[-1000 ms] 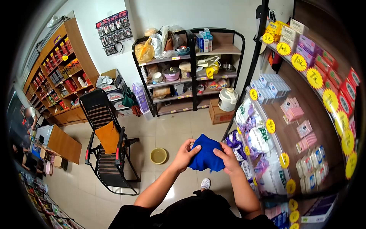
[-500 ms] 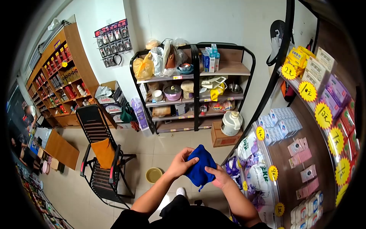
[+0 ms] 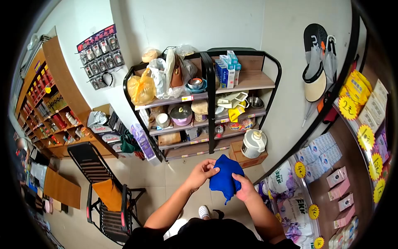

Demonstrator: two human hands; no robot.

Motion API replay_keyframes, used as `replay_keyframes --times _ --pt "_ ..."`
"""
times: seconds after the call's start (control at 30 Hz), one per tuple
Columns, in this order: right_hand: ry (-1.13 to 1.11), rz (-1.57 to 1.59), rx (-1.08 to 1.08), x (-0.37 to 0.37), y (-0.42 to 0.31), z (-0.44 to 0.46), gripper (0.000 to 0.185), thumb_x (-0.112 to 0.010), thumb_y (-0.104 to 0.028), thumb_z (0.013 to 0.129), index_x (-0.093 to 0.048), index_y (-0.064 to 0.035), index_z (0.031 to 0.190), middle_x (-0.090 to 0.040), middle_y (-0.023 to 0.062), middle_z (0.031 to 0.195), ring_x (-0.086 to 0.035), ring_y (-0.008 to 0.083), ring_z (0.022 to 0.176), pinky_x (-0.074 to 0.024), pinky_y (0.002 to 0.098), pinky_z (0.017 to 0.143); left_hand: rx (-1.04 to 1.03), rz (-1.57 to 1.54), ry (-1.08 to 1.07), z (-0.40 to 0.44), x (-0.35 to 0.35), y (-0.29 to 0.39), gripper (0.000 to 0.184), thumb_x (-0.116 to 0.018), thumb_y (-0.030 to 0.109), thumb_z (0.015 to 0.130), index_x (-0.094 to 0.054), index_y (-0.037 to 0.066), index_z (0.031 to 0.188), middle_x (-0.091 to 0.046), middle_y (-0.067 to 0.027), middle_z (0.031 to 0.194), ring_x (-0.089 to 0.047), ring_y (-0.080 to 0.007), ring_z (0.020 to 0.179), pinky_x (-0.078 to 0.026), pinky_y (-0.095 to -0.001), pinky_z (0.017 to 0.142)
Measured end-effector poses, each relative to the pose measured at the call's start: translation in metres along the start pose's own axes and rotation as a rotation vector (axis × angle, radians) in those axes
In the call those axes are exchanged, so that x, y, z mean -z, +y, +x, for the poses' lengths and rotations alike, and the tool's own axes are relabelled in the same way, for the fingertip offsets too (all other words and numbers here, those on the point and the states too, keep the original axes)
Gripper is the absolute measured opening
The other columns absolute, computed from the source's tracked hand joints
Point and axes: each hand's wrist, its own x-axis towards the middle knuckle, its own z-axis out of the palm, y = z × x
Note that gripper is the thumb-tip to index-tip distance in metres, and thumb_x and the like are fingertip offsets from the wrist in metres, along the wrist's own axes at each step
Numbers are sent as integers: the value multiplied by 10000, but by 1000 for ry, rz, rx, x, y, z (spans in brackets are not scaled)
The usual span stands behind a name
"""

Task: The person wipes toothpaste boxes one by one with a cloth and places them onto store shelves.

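Observation:
A small blue cloth pouch (image 3: 225,176), with a short cord end dangling from its lower edge, is held up in front of me. My left hand (image 3: 202,171) pinches its upper left edge between thumb and fingers. On the other side, my right hand (image 3: 245,187) grips the right edge, thumb on the front and fingers partly hidden behind the cloth. Whether anything is inside the pouch I cannot tell.
Ahead stand shelves (image 3: 182,99) with bags, bowls and boxes. A white rice cooker (image 3: 253,143) rests on a cardboard box (image 3: 244,159). To the left is a folding chair (image 3: 103,199) with an orange cushion; at right, goods shelves with yellow price tags (image 3: 314,211).
My view has turned to the right and moved nearer the shelves. The pouch stays in both hands, its shape and angle slightly changed. The floor basin is out of sight.

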Motion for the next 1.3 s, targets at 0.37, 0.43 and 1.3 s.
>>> replay_keyframes --times 0.37,0.43,1.3 --pt "88 188 69 -9 -25 125 536 -663 -227 928 -501 -26 1397 -609 135 1358 -587 300 1251 -457 470 1078 4 44 -39 119 76 22 295 -673 101 975 -577 78 1253 -617 53 870 -547 -42 793 -428 -206 714" --pt "59 200 89 -1 -35 146 524 -644 -236 942 -501 -32 1402 -604 127 1370 -584 298 1257 -451 479 1082 -55 99 -54 148 84 27 234 -673 97 972 -617 77 1198 -635 53 905 -566 -44 839 -444 -215 749" --pt "-62 246 285 68 -289 363 659 -570 -411 990 -377 -48 1504 -480 163 1495 -471 346 1374 -376 535 1141 -413 877 469 669 105 172 556 -730 415 825 -642 -15 1167 -721 -219 1041 -705 -346 999 -543 -416 877"
